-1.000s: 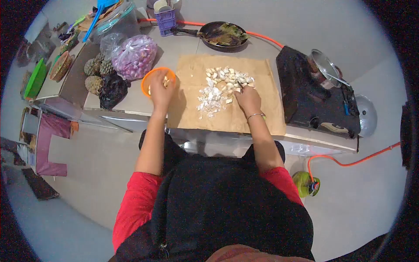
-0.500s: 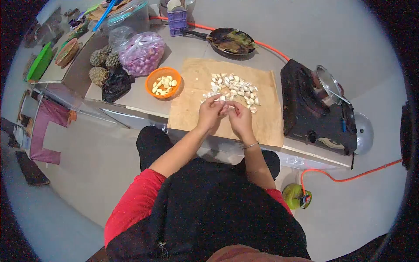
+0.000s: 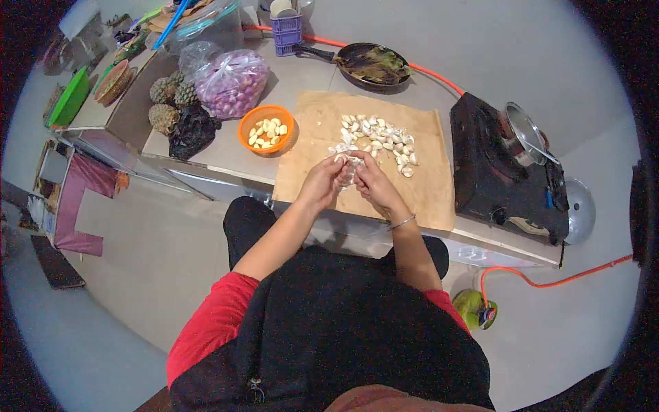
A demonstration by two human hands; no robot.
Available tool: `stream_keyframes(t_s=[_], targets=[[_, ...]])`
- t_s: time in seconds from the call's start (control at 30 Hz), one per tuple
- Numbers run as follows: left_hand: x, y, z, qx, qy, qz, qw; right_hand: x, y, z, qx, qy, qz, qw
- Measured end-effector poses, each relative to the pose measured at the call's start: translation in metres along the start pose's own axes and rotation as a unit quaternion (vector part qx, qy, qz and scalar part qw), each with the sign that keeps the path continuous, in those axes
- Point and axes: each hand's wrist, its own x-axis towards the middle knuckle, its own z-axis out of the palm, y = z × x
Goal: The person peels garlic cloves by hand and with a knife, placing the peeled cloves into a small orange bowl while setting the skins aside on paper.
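My left hand [image 3: 322, 181] pinches a pale garlic clove [image 3: 341, 158] at its fingertips, above the brown paper [image 3: 425, 199]. Right beside it, the fingers of my right hand [image 3: 376, 185] are closed at the same clove, which they partly hide. Just past my fingertips lie whitish scraps of garlic skin [image 3: 341, 147]. Unpeeled garlic cloves [image 3: 379, 135] are spread over the paper farther back. To the left of the paper, an orange basket [image 3: 291, 128] holds several peeled cloves [image 3: 268, 132].
A black gas stove [image 3: 473, 185] with a metal pot [image 3: 527, 130] stands at the right. Behind the paper is a frying pan [image 3: 374, 66] with wilted leaves. At left are a bag of shallots [image 3: 233, 86], a black plastic bag [image 3: 192, 134] and pineapples [image 3: 165, 118]. A green gas cylinder [image 3: 469, 309] sits below.
My hands have changed their grip around the clove, with the right fingers now bent higher over it. The whole view has shifted slightly, so the surroundings appear farther right.
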Motion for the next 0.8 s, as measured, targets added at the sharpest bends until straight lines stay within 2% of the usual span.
stream_keyframes(t_s=[0.2,0.3,0.37,0.5,0.6,0.7,0.8], targets=[[-0.011,0.003,0.002,0.068,0.004,0.007,0.998,-0.005,0.003,0.002,-0.028,-0.006,-0.028,0.999],[-0.009,0.000,-0.006,0.047,-0.026,-0.002,0.999,-0.003,0.010,0.000,-0.083,0.014,-0.056,0.995],[-0.011,0.000,-0.004,0.053,-0.008,0.001,0.999,-0.004,0.010,0.000,-0.116,0.028,-0.071,0.990],[-0.010,0.001,-0.004,0.040,0.008,-0.011,0.999,-0.007,0.008,0.002,-0.141,0.033,-0.100,0.984],[-0.013,0.005,-0.004,0.043,-0.014,-0.007,0.999,-0.010,0.004,0.004,-0.149,0.029,-0.102,0.983],[-0.017,0.017,-0.003,0.105,-0.026,-0.033,0.994,-0.018,-0.008,0.003,-0.129,-0.004,-0.069,0.989],[-0.022,0.023,0.005,0.172,0.006,-0.015,0.985,-0.015,-0.002,0.003,-0.134,0.002,-0.084,0.987]])
